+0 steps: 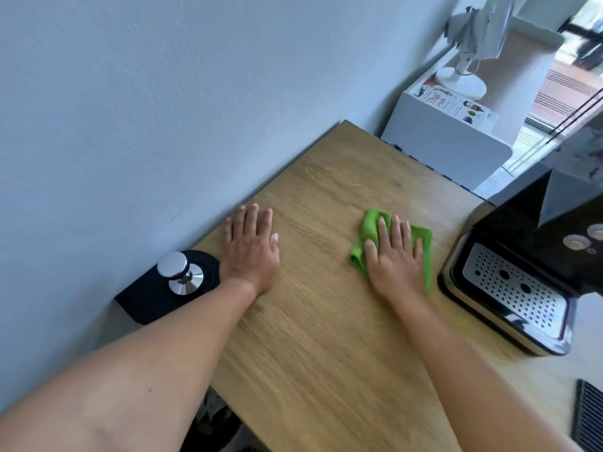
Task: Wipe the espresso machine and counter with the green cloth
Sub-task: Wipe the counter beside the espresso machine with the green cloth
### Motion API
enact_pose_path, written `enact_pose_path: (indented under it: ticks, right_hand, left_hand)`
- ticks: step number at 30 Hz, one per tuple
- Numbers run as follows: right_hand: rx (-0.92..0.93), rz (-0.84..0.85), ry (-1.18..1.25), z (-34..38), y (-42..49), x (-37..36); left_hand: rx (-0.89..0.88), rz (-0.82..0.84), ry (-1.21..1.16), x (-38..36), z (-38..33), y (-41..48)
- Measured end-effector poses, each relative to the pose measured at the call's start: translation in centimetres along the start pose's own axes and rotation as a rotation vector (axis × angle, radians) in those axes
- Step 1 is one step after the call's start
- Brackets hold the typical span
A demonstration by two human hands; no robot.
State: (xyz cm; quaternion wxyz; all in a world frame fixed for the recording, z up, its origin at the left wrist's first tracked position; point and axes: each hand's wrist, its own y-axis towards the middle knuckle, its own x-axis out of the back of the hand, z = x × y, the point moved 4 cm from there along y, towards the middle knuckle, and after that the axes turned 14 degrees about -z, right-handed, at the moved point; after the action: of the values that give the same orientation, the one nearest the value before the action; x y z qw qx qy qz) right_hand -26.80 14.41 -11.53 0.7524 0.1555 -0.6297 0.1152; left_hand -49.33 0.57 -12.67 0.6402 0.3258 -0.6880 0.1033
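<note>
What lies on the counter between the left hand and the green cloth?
Nothing: in the head view, only bare wooden counter separates the left hand from the green cloth.

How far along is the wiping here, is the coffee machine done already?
Nothing looks plainly finished. The right hand presses the green cloth flat on the wooden counter, so the counter is in hand; the left hand rests flat on it. The cloth lies apart from the espresso machine, and nothing shows whether that has been wiped, so it may be left.
</note>
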Motion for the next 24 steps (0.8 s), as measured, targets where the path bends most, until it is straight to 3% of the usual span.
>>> enact_pose_path:
  ticks: [3,7,11,13,15,19,21,24]
  right_hand:
    - [-0.005,0.036,-0.015,5.4,4.5,-1.4]
    - [0.291,0.085,0.044,11.4,0.6,-2.0]
    - [0.531,0.110,0.099,7.2,-7.5,0.0]
    - [0.480,0.097,0.050,2.8,-7.4,0.8]
    - [0.314,0.059,-0.017,-0.4,-4.2,0.9]
    - [0.010,0.040,-0.055,0.8,4.5,-0.3]
    - [-0.016,0.052,-0.040,4.1,7.0,-1.0]
    - [0.128,0.093,-0.017,8.7,6.0,-1.8]
  left_hand:
    - [0.003,0.007,0.003,0.1,0.0,0.0]
    - [0.007,0.010,0.003,0.3,0.0,0.0]
    - [0.004,-0.001,0.008,0.3,0.2,-0.1]
    - [0.005,-0.008,0.004,0.2,0.2,-0.1]
    - [0.004,-0.014,0.008,0.1,0.2,-0.1]
    - [0.005,-0.004,0.011,0.1,0.2,-0.1]
    - [0.005,0.002,0.007,0.1,0.2,0.0]
    - [0.016,0.010,-0.001,0.3,0.3,-0.1]
